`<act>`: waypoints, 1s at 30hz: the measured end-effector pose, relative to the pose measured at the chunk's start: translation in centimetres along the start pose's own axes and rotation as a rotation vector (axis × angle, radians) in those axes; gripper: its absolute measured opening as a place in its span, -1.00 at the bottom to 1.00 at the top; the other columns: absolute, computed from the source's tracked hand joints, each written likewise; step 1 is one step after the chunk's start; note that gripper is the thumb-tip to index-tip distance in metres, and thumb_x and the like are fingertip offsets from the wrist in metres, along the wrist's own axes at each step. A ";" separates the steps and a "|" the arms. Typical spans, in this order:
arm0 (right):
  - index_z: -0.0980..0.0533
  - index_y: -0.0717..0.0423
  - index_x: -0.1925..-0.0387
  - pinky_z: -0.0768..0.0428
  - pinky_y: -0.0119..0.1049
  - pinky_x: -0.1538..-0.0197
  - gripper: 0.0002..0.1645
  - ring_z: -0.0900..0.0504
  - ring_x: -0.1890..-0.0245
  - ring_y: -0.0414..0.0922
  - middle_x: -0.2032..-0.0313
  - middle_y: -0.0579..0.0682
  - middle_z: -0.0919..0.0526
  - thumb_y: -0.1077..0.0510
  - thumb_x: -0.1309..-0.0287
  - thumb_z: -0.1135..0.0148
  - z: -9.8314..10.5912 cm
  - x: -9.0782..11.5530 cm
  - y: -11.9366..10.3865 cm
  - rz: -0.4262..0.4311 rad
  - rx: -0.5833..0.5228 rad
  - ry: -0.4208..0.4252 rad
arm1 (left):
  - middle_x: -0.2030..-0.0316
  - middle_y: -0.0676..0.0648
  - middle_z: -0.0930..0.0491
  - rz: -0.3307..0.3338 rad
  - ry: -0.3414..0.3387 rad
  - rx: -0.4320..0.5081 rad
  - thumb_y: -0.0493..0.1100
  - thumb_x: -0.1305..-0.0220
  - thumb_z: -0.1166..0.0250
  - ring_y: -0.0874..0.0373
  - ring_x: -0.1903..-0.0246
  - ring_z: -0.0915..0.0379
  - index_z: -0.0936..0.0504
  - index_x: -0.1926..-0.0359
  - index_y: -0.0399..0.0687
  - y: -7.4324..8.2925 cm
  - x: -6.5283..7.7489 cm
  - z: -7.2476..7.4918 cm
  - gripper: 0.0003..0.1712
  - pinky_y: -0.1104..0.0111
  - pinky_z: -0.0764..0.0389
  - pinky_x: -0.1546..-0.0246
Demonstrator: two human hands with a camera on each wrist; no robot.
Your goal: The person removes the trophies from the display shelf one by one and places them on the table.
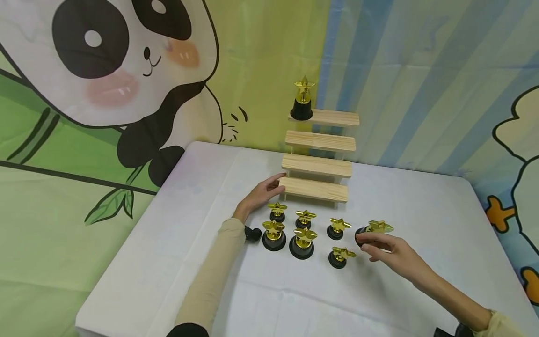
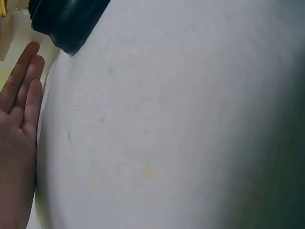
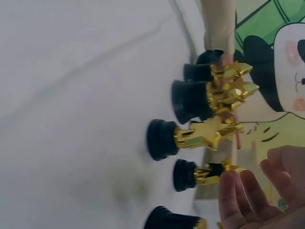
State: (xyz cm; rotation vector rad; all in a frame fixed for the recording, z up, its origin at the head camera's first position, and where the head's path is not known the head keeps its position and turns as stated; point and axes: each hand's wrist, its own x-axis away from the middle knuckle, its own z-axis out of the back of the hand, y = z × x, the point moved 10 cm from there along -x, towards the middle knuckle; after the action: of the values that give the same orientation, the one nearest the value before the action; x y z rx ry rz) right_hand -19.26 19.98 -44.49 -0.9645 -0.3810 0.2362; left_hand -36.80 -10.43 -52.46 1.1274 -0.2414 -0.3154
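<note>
A small wooden step shelf [image 1: 313, 189] stands on the white table, with one gold star trophy [image 1: 302, 100] on its top step. My left hand [image 1: 263, 193] is at the left end of the lowest step, fingertips at its edge; the left wrist view shows its fingers fairly straight. My right hand [image 1: 397, 257] is beside the rightmost trophy [image 1: 379, 226], its fingers partly covering the black base. In the right wrist view the fingers [image 3: 230, 193] are loosely bent, and I see nothing pinched between them. Several more trophies [image 1: 303, 243] stand in front of the shelf.
The white table [image 1: 168, 234] reaches back to a printed cloth backdrop [image 1: 269, 70] with a panda on it. Among the trophies, a small one [image 1: 338, 257] stands nearest the front. A dark wrist strap piece [image 1: 252, 234] sits close to the left-hand trophies.
</note>
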 end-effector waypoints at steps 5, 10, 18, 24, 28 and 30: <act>-0.52 0.07 -0.15 -0.68 -0.31 0.17 -0.60 -0.67 0.17 -0.31 -0.08 0.05 -0.60 0.01 -0.40 -0.09 2.1 -0.3 -3.1 0.121 0.054 0.116 | -0.15 -0.01 -0.46 0.013 0.001 0.006 0.24 -0.33 -0.17 0.09 -0.20 -0.39 -0.25 -0.37 0.57 0.1 0.0 0.1 -0.39 0.12 -0.40 -0.29; -0.50 0.03 -0.18 -0.68 -0.33 0.17 -0.62 -0.62 0.16 -0.47 -0.08 0.05 -0.60 0.05 -0.43 -0.05 3.7 -1.7 -6.5 0.196 0.086 0.155 | -0.18 -0.01 -0.45 0.016 -0.002 0.009 0.25 -0.33 -0.17 0.09 -0.22 -0.38 -0.26 -0.38 0.55 0.1 0.0 0.1 -0.38 0.12 -0.39 -0.30; -0.43 0.13 -0.25 -0.67 -0.41 0.14 -0.49 -0.62 0.09 -0.38 -0.04 -0.24 -0.57 -0.05 -0.42 -0.04 6.2 -5.7 -10.9 0.209 -0.084 0.155 | -0.17 -0.02 -0.45 0.010 -0.009 0.022 0.25 -0.33 -0.17 0.07 -0.22 -0.38 -0.26 -0.39 0.51 0.0 -0.2 -0.2 -0.37 0.10 -0.39 -0.30; -0.40 0.10 -0.29 -0.65 -0.39 0.12 -0.45 -0.61 0.07 -0.31 -0.03 -0.21 -0.56 -0.07 -0.39 -0.07 7.0 -8.8 -13.6 0.213 -0.186 0.125 | -0.17 -0.02 -0.45 0.013 -0.018 0.019 0.27 -0.31 -0.17 0.07 -0.23 -0.38 -0.25 -0.41 0.48 0.0 -0.1 -0.4 -0.34 0.11 -0.40 -0.29; -0.38 0.10 -0.30 -0.64 -0.43 0.14 -0.46 -0.61 0.07 -0.27 -0.08 -0.13 -0.54 -0.05 -0.40 -0.06 8.2 -11.1 -16.4 0.257 -0.157 0.173 | -0.16 -0.04 -0.47 0.018 -0.013 0.020 0.26 -0.32 -0.17 0.05 -0.22 -0.39 -0.25 -0.39 0.53 0.1 0.0 -0.1 -0.36 0.09 -0.41 -0.28; -0.38 0.08 -0.31 -0.64 -0.37 0.10 -0.47 -0.60 0.03 -0.18 -0.15 0.00 -0.51 -0.03 -0.41 -0.04 8.9 -12.2 -18.0 0.308 -0.065 0.215 | -0.15 -0.05 -0.48 0.019 -0.008 0.020 0.25 -0.33 -0.17 0.04 -0.21 -0.40 -0.25 -0.39 0.52 0.1 0.0 0.0 -0.36 0.08 -0.41 -0.28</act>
State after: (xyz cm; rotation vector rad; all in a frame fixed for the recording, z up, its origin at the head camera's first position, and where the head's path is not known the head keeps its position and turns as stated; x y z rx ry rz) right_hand -33.61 12.35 -27.53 -1.0997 -0.0408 0.3972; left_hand -36.77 -10.36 -52.41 1.1431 -0.2631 -0.3015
